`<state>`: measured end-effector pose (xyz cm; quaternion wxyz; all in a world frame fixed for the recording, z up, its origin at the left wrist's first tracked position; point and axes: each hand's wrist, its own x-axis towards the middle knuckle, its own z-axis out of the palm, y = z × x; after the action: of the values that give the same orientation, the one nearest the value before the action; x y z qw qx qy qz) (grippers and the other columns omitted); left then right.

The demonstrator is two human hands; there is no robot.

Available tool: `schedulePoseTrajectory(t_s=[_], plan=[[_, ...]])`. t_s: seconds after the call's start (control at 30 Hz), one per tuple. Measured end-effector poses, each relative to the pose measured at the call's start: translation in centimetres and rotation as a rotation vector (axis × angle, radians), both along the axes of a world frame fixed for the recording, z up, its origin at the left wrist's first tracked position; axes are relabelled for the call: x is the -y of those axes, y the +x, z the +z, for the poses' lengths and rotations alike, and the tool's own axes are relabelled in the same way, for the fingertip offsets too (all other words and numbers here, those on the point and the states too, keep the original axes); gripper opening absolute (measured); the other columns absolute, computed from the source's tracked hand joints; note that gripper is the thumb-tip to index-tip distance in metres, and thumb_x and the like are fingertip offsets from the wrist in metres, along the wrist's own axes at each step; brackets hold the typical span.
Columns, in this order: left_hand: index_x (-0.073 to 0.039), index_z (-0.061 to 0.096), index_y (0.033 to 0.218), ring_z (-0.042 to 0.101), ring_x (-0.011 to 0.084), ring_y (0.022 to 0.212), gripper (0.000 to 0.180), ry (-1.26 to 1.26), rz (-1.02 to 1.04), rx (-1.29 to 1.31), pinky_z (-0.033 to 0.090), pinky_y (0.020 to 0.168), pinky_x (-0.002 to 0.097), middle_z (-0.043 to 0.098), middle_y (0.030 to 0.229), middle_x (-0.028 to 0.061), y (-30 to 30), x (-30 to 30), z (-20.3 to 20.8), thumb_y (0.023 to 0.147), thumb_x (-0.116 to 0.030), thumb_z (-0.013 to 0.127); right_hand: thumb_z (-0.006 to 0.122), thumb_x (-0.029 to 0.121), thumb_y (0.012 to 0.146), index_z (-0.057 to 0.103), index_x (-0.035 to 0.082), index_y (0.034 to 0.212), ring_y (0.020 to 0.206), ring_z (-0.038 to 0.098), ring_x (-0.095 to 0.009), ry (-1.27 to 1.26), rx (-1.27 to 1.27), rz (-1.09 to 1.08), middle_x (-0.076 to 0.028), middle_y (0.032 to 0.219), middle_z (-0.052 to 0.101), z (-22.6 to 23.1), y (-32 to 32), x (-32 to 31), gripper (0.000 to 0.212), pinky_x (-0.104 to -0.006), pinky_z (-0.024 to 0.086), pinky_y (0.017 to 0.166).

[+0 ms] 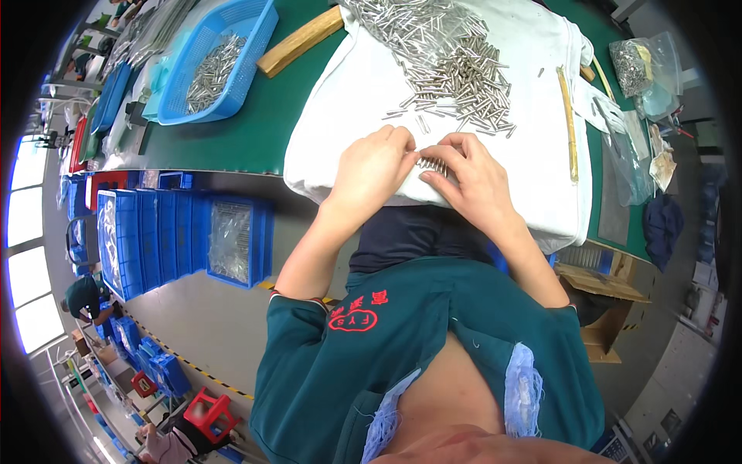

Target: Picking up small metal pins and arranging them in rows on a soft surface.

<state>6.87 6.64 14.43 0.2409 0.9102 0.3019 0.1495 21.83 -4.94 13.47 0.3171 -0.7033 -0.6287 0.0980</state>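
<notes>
A row of small metal pins (434,165) lies side by side near the front edge of the white cloth (325,147). My right hand (473,179) is closed around this row, thumb on the near side and fingers on the far side. My left hand (372,172) meets the row's left end with its fingertips pressed together; whether a pin is between them is too small to tell. Beyond my hands a large heap of loose metal pins (471,77) spreads over the cloth, with a few strays close to my fingers.
A blue basket (259,66) holding more pins stands at the far left, beside a wooden bar (301,40). On the right lie a thin wooden stick (568,124) and a plastic bag of small parts (632,68). Blue crates (158,240) stand below the table's left side.
</notes>
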Motion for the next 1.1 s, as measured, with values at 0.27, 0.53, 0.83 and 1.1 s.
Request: schedulePoseTrajectory(t_s=[0.27,0.53,0.83,1.1], plan=[[-0.01,0.063,0.093,0.063,0.027,0.078,0.009,0.158,0.162,0.01,0.05,0.07,0.0374,0.061,0.088,0.0084,0.8,-2.3,-0.8,0.085,-0.015,0.064,0.073,0.028,0.078,0.069,0.02,0.105,0.082,0.058,-0.021,0.007,0.05,0.036,-0.005,0.101,0.056,0.2,-0.1,-0.1,0.029,-0.0337,0.051,0.072],[-0.009,0.064,0.095,0.061,0.0293,0.086,0.012,0.04,-0.218,0.165,0.049,0.076,0.0385,0.06,0.09,0.0106,0.2,-2.6,0.3,0.083,-0.011,0.063,0.073,0.028,0.078,0.067,0.018,0.102,0.084,0.059,-0.021,-0.001,0.01,0.02,-0.005,0.101,0.056,-0.1,0.1,-0.1,0.027,-0.0342,0.051,0.072],[-0.008,0.065,0.092,0.062,0.0279,0.081,0.012,0.001,-0.105,-0.095,0.049,0.071,0.0377,0.06,0.086,0.0097,-0.3,-1.9,0.9,0.084,-0.017,0.065,0.074,0.028,0.078,0.065,0.014,0.104,0.084,0.061,-0.022,0.051,0.018,0.017,-0.005,0.099,0.057,0.0,0.2,-0.1,0.03,-0.0357,0.051,0.071],[-0.009,0.066,0.092,0.061,0.0274,0.083,0.009,0.13,-0.132,0.148,0.049,0.074,0.0374,0.061,0.091,0.0072,2.6,-2.6,-0.8,0.085,-0.014,0.063,0.073,0.028,0.079,0.065,0.011,0.103,0.084,0.061,-0.025,0.054,0.028,0.021,-0.007,0.099,0.057,-0.1,0.0,-0.2,0.031,-0.0362,0.05,0.07]])
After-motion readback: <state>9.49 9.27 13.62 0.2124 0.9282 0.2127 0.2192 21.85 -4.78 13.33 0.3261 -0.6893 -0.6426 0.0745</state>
